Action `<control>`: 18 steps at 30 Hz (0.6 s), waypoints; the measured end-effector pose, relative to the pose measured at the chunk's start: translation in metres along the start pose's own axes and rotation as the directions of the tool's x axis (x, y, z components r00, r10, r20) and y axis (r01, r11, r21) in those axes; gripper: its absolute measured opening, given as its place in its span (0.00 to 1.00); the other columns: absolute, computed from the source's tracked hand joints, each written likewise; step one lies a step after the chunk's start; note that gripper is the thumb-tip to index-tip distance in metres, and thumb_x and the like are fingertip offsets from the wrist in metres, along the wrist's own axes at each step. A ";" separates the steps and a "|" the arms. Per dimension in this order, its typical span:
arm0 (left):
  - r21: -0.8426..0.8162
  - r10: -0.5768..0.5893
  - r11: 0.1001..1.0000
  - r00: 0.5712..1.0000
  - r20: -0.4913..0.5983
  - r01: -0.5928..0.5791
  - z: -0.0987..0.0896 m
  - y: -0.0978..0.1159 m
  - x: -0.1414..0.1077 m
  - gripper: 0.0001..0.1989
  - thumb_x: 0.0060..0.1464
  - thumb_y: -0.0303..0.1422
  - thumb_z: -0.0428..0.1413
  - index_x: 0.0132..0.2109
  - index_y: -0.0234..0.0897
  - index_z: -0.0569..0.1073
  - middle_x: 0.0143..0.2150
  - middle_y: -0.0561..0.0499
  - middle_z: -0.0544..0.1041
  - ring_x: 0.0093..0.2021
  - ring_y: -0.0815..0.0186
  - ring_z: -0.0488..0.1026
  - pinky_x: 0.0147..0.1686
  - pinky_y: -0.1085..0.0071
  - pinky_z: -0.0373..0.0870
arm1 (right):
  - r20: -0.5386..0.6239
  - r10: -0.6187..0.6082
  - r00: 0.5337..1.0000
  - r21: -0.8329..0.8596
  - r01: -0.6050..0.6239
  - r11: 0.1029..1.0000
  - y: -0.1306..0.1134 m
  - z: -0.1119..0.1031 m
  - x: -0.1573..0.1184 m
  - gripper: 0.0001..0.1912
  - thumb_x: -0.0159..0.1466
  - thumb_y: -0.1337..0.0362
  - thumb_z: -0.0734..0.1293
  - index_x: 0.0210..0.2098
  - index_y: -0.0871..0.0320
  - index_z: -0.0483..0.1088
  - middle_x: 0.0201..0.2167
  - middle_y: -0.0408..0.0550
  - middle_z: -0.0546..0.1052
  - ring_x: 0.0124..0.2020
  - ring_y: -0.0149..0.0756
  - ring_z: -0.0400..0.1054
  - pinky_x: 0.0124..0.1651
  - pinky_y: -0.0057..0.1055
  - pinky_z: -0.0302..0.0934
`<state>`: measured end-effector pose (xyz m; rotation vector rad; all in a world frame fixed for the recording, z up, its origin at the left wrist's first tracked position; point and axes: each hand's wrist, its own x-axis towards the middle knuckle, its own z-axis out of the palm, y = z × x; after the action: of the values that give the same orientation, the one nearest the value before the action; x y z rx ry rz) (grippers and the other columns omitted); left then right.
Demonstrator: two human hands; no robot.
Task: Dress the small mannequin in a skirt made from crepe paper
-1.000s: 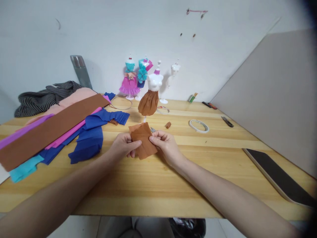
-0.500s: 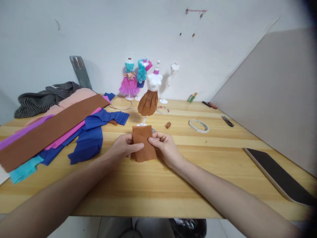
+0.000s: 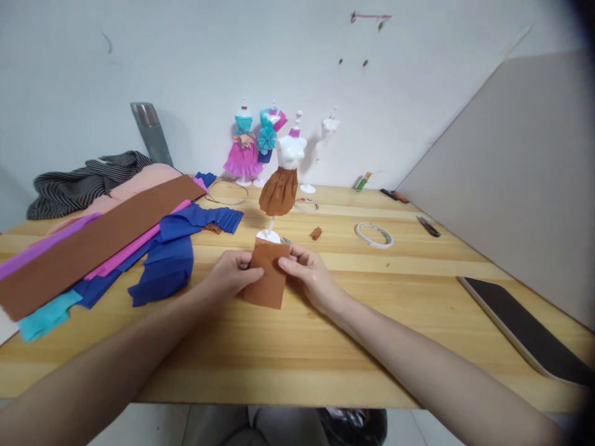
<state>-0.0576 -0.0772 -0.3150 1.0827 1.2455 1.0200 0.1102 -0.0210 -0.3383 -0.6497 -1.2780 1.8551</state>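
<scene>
Between my hands is a rectangular piece of brown crepe paper (image 3: 267, 285), held upright over the table. My left hand (image 3: 235, 272) pinches its left edge, thumb across the front. On the right edge, my right hand (image 3: 304, 272) grips it between thumb and fingers; the fingers behind the paper are partly hidden. Just beyond stands a small white mannequin (image 3: 290, 153) in a gathered brown skirt (image 3: 279, 191), its round white base (image 3: 268, 236) partly covered by the paper. A small brown scrap (image 3: 315, 233) lies to the right of the base.
Strips of coloured crepe paper (image 3: 106, 238) and a striped cloth (image 3: 93, 179) lie at left, near a grey bottle (image 3: 152, 133). Dressed mannequins (image 3: 243, 152) stand by the wall. A tape roll (image 3: 374, 235), a cutter (image 3: 428, 227) and a dark flat device (image 3: 525, 328) are at right.
The brown paper has tilted the other way, its lower end swinging left, and its top has dropped slightly, showing more of the mannequin's base. Both hands keep their grip.
</scene>
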 end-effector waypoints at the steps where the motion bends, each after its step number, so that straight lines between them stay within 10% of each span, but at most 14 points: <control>1: -0.008 -0.005 1.000 1.000 0.015 0.005 0.001 0.001 -0.001 0.07 0.39 0.32 0.63 0.27 0.32 0.77 0.22 0.53 0.76 0.21 0.71 0.68 0.22 0.75 0.61 | 0.020 0.021 1.000 0.005 -0.021 1.000 0.000 0.000 0.000 0.15 0.47 0.58 0.77 0.32 0.57 0.76 0.28 0.44 0.79 0.30 0.35 0.72 0.40 0.35 0.64; 11: -0.199 0.065 0.978 0.997 0.041 -0.056 0.002 -0.013 0.004 0.22 0.36 0.39 0.68 0.39 0.32 0.75 0.33 0.47 0.79 0.33 0.61 0.75 0.33 0.69 0.69 | -0.221 -0.096 0.971 0.106 0.122 0.987 -0.004 0.004 0.003 0.14 0.44 0.59 0.79 0.28 0.58 0.77 0.24 0.42 0.78 0.26 0.30 0.68 0.35 0.28 0.63; 18: -0.142 0.046 0.988 0.989 -0.139 -0.066 0.004 -0.006 0.001 0.17 0.35 0.38 0.66 0.30 0.33 0.70 0.24 0.52 0.75 0.22 0.69 0.72 0.21 0.74 0.69 | -0.194 -0.088 0.977 0.103 0.109 0.989 -0.008 0.002 0.002 0.13 0.46 0.59 0.78 0.26 0.58 0.75 0.22 0.41 0.75 0.22 0.28 0.64 0.27 0.26 0.58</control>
<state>-0.0532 -0.0777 -0.3209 0.9521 1.2328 1.2256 0.1098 -0.0184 -0.3304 -0.6720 -1.0555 1.7261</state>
